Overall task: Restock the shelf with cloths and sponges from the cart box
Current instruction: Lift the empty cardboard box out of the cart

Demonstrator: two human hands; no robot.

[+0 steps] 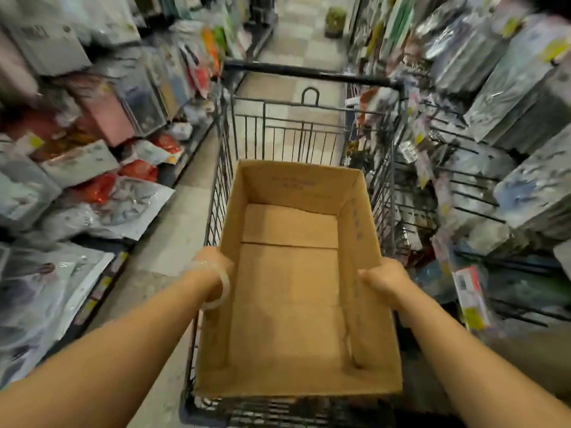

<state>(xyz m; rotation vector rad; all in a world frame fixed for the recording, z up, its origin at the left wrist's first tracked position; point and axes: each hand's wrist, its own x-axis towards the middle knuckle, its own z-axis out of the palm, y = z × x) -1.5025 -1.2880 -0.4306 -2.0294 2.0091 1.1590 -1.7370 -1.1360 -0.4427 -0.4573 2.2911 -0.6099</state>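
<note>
**Empty cart box held at both side walls, mid-aisle**

- Left shelf: lying crowded with bagged and boxed goods, several packs spilling over the lower edge toward the floor; the view here is blurring.
- Left hand: gripping the left wall of the cardboard box from outside; its fingers are hiding behind the wall, so I cannot tell how they are lying. A clear bangle is circling the wrist.
- Box: sitting in the wire cart, showing bare flaps only; no cloths or sponges are appearing inside, so the restock is probably finishing.
- Right hand: pinching the right wall, thumb inside, fingers curling outside.
- Right shelf: wire racks and hanging packs are jutting close to the cart's rim.

Risk: lifting the box sideways is likely snagging a corner on those racks or knocking packs loose. Open room is lying straight up and along the aisle ahead.
</note>
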